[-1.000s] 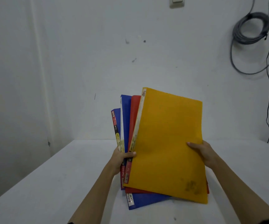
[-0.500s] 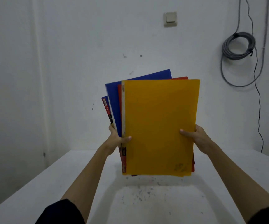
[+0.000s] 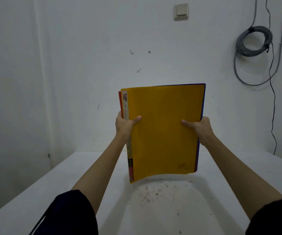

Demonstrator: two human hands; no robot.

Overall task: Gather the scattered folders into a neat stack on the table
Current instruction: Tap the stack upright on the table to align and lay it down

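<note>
I hold a bundle of folders upright over the white table [image 3: 55, 187]. The yellow folder [image 3: 164, 131] faces me and covers almost all of the others. A thin red edge [image 3: 119, 102] shows at its left and a blue edge [image 3: 204, 99] along its top and right. My left hand [image 3: 125, 126] grips the left spine side, thumb on the yellow cover. My right hand [image 3: 199, 128] grips the right edge, thumb on the front as well. The bundle's bottom edge hangs a little above the tabletop.
A wall stands close behind the table, with a light switch [image 3: 181, 11] high up and a coiled grey cable [image 3: 253, 41] hanging at the right. Dark specks mark the tabletop [image 3: 153, 192] below the folders.
The fanned-out folders have been squared up behind the yellow one, so the blue and red ones now barely show. Both hands have slid to grip the bundle's side edges.
</note>
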